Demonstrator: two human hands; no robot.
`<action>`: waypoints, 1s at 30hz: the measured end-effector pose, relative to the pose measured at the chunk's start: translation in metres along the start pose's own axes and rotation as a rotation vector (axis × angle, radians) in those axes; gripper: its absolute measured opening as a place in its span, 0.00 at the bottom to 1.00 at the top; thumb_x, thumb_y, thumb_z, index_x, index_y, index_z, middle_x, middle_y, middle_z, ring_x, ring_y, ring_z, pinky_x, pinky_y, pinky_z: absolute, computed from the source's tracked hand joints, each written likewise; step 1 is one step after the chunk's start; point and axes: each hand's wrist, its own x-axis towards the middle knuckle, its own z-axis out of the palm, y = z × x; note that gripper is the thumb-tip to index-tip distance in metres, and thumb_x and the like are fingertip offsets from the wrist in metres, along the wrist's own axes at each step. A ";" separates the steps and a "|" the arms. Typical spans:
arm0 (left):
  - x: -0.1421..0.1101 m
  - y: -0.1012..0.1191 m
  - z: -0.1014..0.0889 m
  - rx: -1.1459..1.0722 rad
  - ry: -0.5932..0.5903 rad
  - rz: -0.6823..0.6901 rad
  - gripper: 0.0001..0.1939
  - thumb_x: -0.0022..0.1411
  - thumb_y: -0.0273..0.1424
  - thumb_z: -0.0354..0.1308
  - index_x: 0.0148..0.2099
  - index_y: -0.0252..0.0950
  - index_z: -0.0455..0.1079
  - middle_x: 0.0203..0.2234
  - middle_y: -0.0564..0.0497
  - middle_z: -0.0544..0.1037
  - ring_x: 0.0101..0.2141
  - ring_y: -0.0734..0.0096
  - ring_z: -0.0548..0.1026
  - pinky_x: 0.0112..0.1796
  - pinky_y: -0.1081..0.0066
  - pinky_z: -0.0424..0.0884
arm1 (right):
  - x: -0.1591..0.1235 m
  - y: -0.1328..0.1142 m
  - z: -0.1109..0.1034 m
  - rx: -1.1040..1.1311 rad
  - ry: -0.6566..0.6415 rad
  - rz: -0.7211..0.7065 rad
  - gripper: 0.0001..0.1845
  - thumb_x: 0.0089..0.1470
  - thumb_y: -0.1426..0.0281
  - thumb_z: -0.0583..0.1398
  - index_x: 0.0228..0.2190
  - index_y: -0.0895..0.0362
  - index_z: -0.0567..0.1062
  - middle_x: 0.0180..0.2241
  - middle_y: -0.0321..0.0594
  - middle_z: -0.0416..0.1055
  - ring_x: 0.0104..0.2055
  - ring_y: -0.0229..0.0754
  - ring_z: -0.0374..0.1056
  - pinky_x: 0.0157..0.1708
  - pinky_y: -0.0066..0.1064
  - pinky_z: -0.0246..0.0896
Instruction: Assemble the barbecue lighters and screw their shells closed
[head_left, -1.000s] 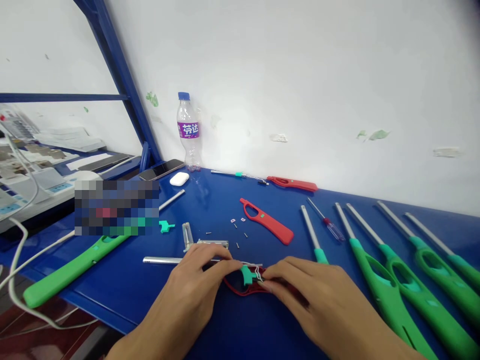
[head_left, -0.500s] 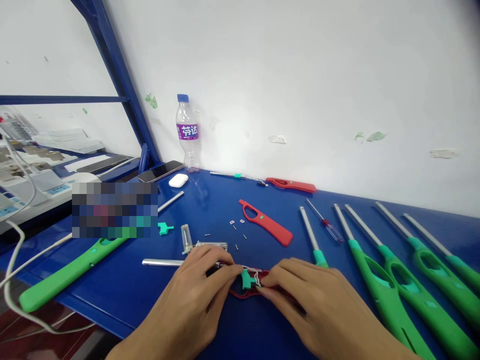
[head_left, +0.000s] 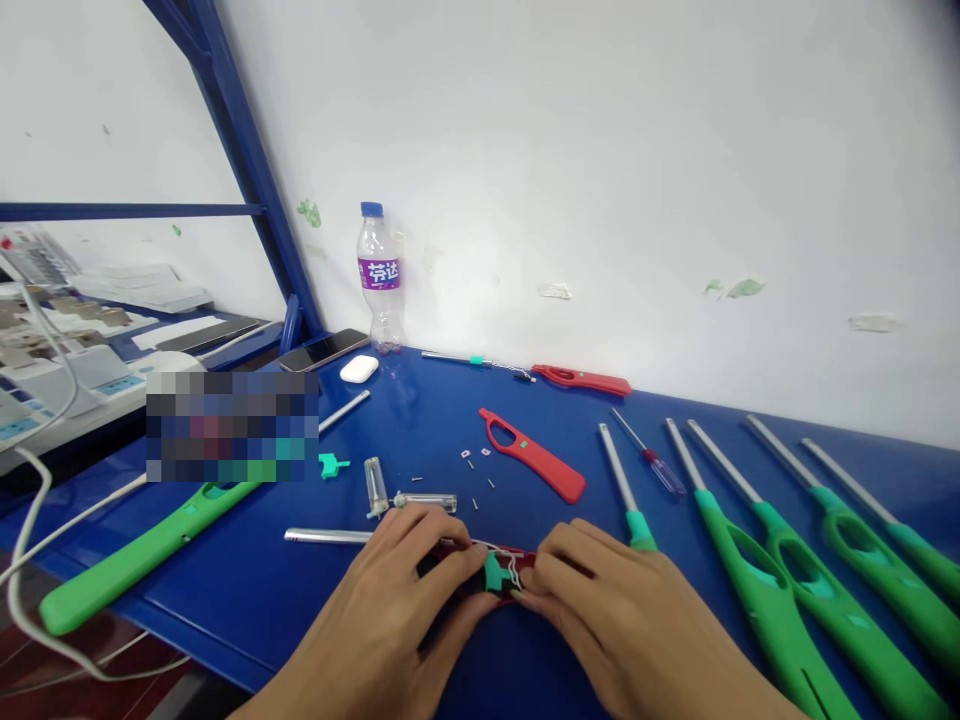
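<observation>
My left hand [head_left: 401, 585] and right hand [head_left: 604, 590], a small gap between them, both clamp the red casing [head_left: 529, 562] low over the blue table [head_left: 217, 610]; left fingertips meet the green trigger [head_left: 495, 574], right fingertips the white wire [head_left: 514, 569]; from the casing, metal tube [head_left: 326, 537] at 9 o'clock; clear tank [head_left: 427, 502] between 10 and 11; loose red shell [head_left: 538, 463] near 1; bottle [head_left: 381, 275] at 11, farthest.

Open red casing [head_left: 530, 561] lies crosswise, partly hidden; teal trigger [head_left: 494, 573] sits within.
</observation>
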 end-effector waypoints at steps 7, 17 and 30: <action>0.000 0.003 -0.002 0.016 -0.017 -0.015 0.08 0.73 0.22 0.56 0.49 0.38 0.72 0.42 0.49 0.77 0.43 0.64 0.73 0.46 0.60 0.74 | 0.004 -0.007 -0.009 -0.035 0.003 -0.039 0.19 0.77 0.67 0.48 0.36 0.52 0.74 0.33 0.36 0.73 0.34 0.43 0.72 0.25 0.35 0.56; -0.002 -0.002 -0.020 0.131 0.077 -0.015 0.16 0.73 0.24 0.54 0.58 0.44 0.73 0.50 0.50 0.79 0.53 0.65 0.76 0.53 0.66 0.75 | 0.001 -0.001 -0.009 0.057 0.062 0.141 0.15 0.66 0.62 0.65 0.53 0.48 0.75 0.44 0.35 0.80 0.46 0.50 0.77 0.44 0.45 0.73; -0.004 -0.033 -0.032 -0.053 -0.094 -0.189 0.17 0.73 0.24 0.56 0.45 0.52 0.82 0.40 0.59 0.83 0.39 0.72 0.82 0.40 0.74 0.77 | -0.002 0.009 -0.001 0.177 -0.156 0.179 0.18 0.64 0.64 0.69 0.53 0.44 0.73 0.46 0.31 0.76 0.47 0.48 0.75 0.46 0.50 0.74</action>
